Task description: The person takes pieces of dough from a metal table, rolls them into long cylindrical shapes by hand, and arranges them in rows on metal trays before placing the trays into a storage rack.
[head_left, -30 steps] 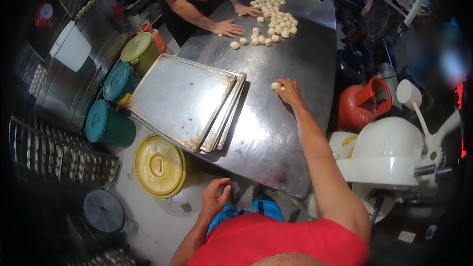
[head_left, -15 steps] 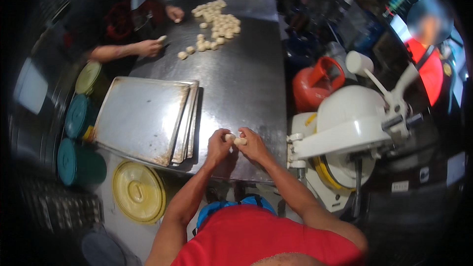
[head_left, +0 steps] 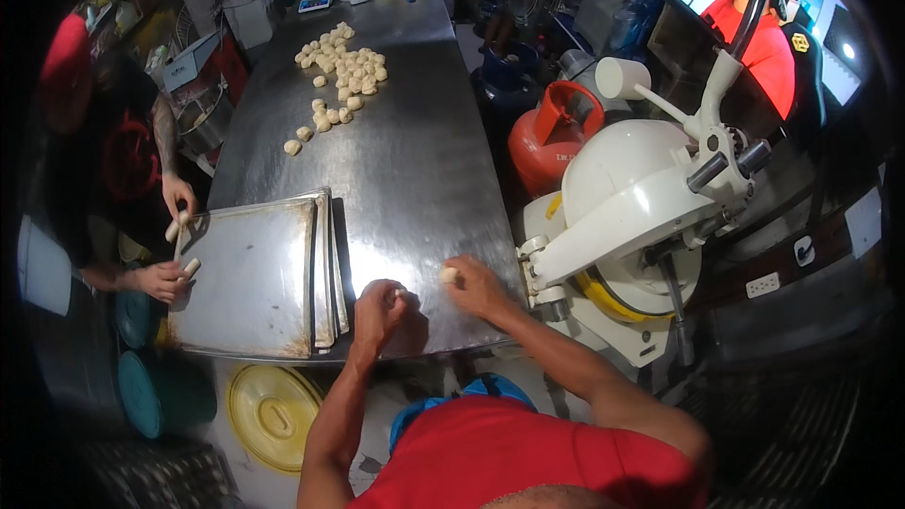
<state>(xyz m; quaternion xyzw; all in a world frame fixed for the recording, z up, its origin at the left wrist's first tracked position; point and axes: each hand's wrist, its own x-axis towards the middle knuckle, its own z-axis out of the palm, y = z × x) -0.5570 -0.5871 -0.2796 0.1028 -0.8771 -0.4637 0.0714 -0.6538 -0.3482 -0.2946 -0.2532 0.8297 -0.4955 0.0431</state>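
Observation:
Over the near end of the metal table (head_left: 415, 179), my left hand (head_left: 377, 313) is closed around a piece of dough, of which only a pale bit (head_left: 401, 293) shows past the fingertips. To its right, apart from it, my right hand (head_left: 479, 287) grips another piece of dough (head_left: 450, 275) between thumb and fingers. A stack of worn metal baking trays (head_left: 250, 273) lies just left of my left hand. Farther up the table sits a cluster of round dough balls (head_left: 353, 71), with a few loose ones on its near side.
A co-worker's hands (head_left: 162, 281) hold rolled dough pieces at the trays' left edge. Close on my right stands a white machine (head_left: 650, 179) with a lever, beside a red gas cylinder (head_left: 547, 146). Lidded buckets, one yellow (head_left: 275, 415), stand on the floor at left.
My hands have moved apart, each keeping a piece of dough. The co-worker's hands have come from the far table to the trays' left edge. The whole view has shifted.

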